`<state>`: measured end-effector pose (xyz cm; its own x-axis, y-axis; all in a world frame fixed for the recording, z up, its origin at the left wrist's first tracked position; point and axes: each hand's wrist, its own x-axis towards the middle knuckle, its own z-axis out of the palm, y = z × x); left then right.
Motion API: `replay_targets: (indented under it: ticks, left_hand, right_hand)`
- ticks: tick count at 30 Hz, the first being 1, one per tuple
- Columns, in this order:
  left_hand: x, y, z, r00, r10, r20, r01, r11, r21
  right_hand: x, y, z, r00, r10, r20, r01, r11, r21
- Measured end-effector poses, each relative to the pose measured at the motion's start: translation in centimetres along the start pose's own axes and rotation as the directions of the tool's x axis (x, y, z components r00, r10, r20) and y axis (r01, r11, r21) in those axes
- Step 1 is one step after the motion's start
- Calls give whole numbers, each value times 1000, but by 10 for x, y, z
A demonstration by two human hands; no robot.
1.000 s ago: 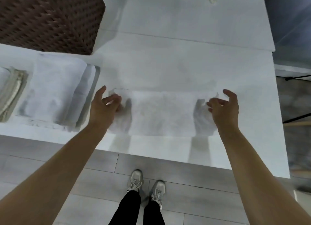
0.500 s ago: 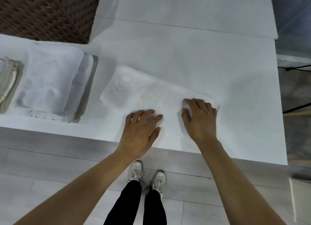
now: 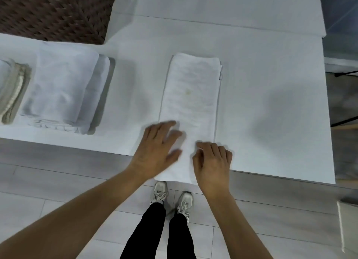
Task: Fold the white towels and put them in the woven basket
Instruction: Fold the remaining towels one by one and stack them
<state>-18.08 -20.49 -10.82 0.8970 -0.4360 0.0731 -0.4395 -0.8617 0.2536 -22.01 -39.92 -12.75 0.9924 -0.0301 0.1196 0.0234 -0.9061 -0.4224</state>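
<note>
A white towel (image 3: 190, 101), folded into a long narrow strip, lies on the white table (image 3: 271, 107) and runs away from me, its near end hanging over the front edge. My left hand (image 3: 157, 148) lies flat with spread fingers on the strip's near left part. My right hand (image 3: 213, 162) rests on its near right corner with bent fingers; whether it pinches the cloth I cannot tell. The dark brown woven basket (image 3: 54, 12) stands at the far left corner.
A stack of folded white towels (image 3: 62, 92) lies on the table's left side, with a beige folded cloth (image 3: 11, 96) at the left edge. Black stand legs (image 3: 344, 98) are beyond the table's right edge. Grey floor and my shoes are below.
The towel has been turned from lying crosswise to running lengthwise away from me. Both hands moved from its outer corners to its near end at the table's edge.
</note>
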Motion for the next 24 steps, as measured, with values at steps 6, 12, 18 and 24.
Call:
replay_targets:
  ticks: [6,12,18,24]
  left_hand:
    - [-53,18,23,958,93,271,-129,985,117]
    - [-41,19,11,998,29,54,-19,986,-163]
    - [-20,12,-48,912,-246,330,400,716,-573]
    - [-5,-7,-69,854,-296,428,521,492,-697]
  right_hand:
    - [7,-1,0,997,70,-12,-69,993,100]
    - [13,9,-9,992,60,113,-82,977,197]
    - [13,5,-36,970,-6,245,-115,872,475]
    - [12,-12,-80,818,31,575,-505,517,691]
